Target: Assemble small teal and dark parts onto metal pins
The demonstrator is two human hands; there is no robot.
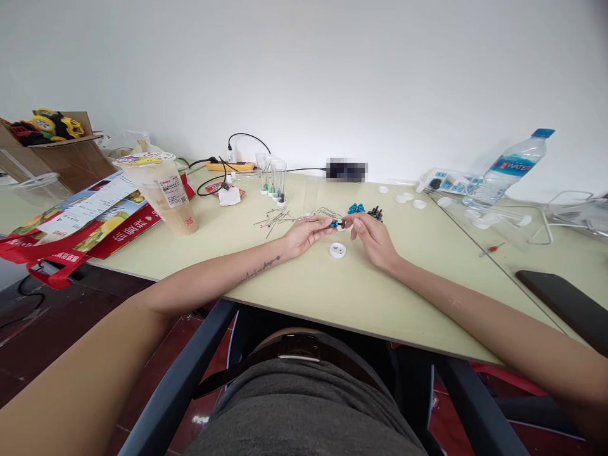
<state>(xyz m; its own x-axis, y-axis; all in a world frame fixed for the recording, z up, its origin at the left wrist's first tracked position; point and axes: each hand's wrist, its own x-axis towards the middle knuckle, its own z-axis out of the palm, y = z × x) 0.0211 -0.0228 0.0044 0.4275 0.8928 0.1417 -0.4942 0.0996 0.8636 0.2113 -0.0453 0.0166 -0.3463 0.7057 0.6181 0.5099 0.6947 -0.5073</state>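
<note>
Between the fingertips of my left hand [304,237] is a small blue-and-black part [337,224], too small to name. My right hand [373,242] is closed, its thumb and forefinger at the black end of that part. Just behind my hands lie a pile of small blue pieces [356,208] and a pile of black peg-like pieces [375,213]. In front of them a round white cap [337,251] holds a few tiny dark bits. Thin metal pins [273,219], some with red ends, are scattered beyond my left hand.
Clear tubes [273,180] with green and dark contents stand at the back. A drink cup [164,196] and red bag [118,237] are left. A tilted water bottle [510,168], power strip [451,182], loose white caps [418,204] and a dark phone [565,304] are right.
</note>
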